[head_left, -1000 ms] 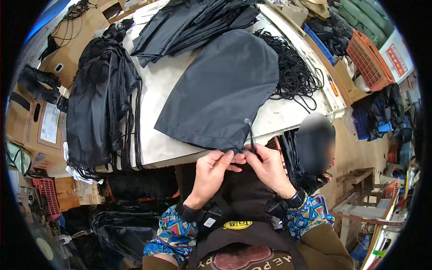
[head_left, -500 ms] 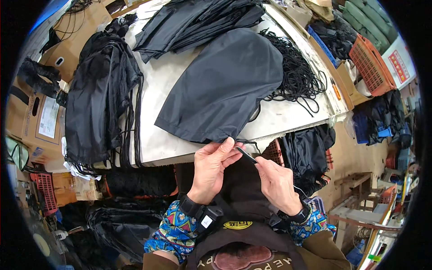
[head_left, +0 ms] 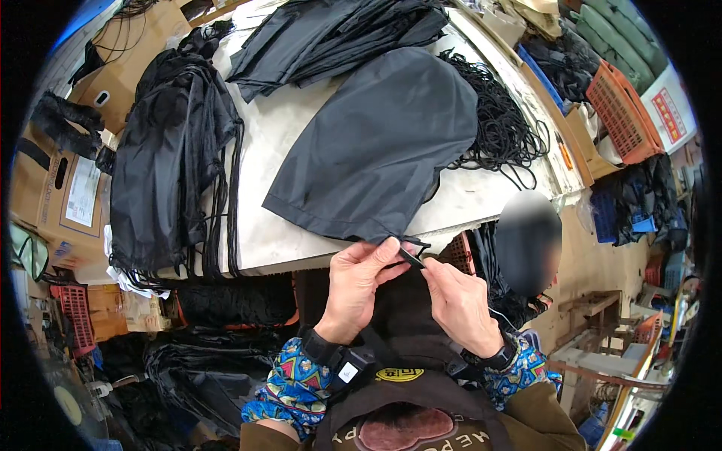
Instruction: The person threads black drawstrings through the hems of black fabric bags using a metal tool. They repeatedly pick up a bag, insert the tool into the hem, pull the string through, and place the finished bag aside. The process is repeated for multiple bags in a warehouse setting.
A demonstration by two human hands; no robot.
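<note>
A black bag point(head_left: 376, 143) is spread on the worktop point(head_left: 259, 143), one hem corner drawn past the near edge, where it is pinched between closed thumb and fingers of the left hand point(head_left: 352, 282). A dark strip point(head_left: 411, 258) is gripped beside that corner by the right hand point(head_left: 461, 304), its fingertips closed. Tangled cords point(head_left: 504, 128) are heaped towards the right edge.
</note>
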